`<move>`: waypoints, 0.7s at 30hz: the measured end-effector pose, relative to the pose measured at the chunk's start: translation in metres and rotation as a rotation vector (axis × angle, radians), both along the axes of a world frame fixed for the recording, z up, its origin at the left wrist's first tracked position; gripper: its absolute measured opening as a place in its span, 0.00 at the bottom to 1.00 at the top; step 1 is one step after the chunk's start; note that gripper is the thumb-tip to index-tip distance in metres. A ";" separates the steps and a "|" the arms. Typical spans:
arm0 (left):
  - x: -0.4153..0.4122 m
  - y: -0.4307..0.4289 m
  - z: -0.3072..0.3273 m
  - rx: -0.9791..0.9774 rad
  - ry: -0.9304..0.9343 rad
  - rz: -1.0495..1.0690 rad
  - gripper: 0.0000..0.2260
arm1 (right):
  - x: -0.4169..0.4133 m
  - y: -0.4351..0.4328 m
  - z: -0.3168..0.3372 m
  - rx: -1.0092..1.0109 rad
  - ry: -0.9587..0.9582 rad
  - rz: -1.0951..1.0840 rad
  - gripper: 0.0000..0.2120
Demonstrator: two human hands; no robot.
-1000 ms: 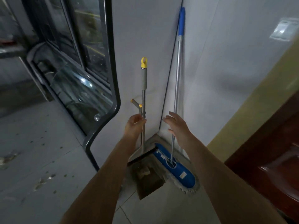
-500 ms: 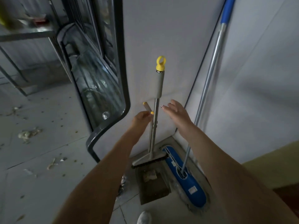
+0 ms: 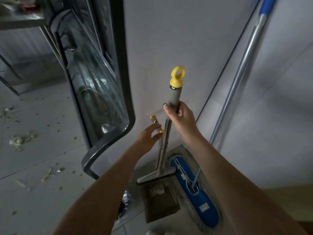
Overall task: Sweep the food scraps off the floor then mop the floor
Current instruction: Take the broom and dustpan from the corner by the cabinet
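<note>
Grey-handled broom (image 3: 176,94) with a yellow ring cap and a metal pole stands nearly upright against the white wall (image 3: 152,39), its dark bristle head down at floor level. The right hand (image 3: 182,116) grips the broom's grey sleeve just under the cap, fingers and thumb wrapped round it. The left hand (image 3: 147,137) reaches in at the broom's left side, lower on the pole, with its fingers held out straight and holding nothing; they are right by the short, yellow-tipped handle (image 3: 153,118) that slants up beside the pole, though contact cannot be made out. Directly in front of the broom's head lies a dark, flat, square dustpan (image 3: 160,204) with a pale crumpled scrap in it. To the broom's right, a flat blue mop (image 3: 201,197) rests on the floor, its silver pole with a blue grip leaning up into the wall corner. To the broom's left stands a dark-framed cabinet with curved glass (image 3: 101,92), and further left pale food scraps (image 3: 20,140) and crumbs lie scattered over the grey tiled floor (image 3: 42,158).
</note>
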State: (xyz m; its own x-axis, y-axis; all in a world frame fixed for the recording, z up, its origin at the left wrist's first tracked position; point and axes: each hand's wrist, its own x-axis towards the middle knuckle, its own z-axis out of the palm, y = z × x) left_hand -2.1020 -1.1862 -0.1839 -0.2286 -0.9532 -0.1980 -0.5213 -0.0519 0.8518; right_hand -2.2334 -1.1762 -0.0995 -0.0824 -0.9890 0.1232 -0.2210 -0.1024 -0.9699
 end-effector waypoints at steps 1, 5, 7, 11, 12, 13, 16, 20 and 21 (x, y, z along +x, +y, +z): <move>0.001 -0.005 -0.003 -0.018 -0.007 -0.002 0.19 | -0.001 -0.004 -0.001 -0.020 -0.005 -0.015 0.07; 0.000 -0.022 -0.016 -0.028 -0.037 -0.034 0.18 | -0.003 -0.018 -0.009 -0.014 -0.081 0.030 0.06; -0.002 -0.026 -0.020 -0.010 -0.053 -0.047 0.17 | -0.004 -0.020 -0.013 0.006 -0.151 0.082 0.03; -0.007 -0.028 -0.031 0.049 -0.131 -0.097 0.17 | -0.005 -0.024 -0.023 0.081 -0.162 0.125 0.06; -0.007 -0.027 -0.034 0.060 -0.143 -0.113 0.17 | -0.004 -0.025 -0.025 0.098 -0.162 0.129 0.06; -0.008 -0.025 -0.037 0.066 -0.154 -0.121 0.17 | -0.004 -0.024 -0.027 0.111 -0.167 0.131 0.08; -0.009 -0.024 -0.040 0.071 -0.145 -0.104 0.17 | -0.003 -0.026 -0.028 0.123 -0.170 0.148 0.11; -0.009 -0.026 -0.043 0.060 -0.270 -0.181 0.17 | -0.005 -0.026 -0.028 0.097 -0.170 0.155 0.11; -0.009 -0.026 -0.044 0.061 -0.305 -0.200 0.17 | -0.006 -0.026 -0.028 0.100 -0.178 0.151 0.11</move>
State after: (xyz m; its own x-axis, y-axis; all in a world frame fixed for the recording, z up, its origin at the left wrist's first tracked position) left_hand -2.1106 -1.2125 -0.2274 -0.3312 -0.8799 -0.3407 -0.7560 0.0314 0.6539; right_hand -2.2394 -1.2021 -0.1275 0.0553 -0.9983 0.0207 -0.0353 -0.0227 -0.9991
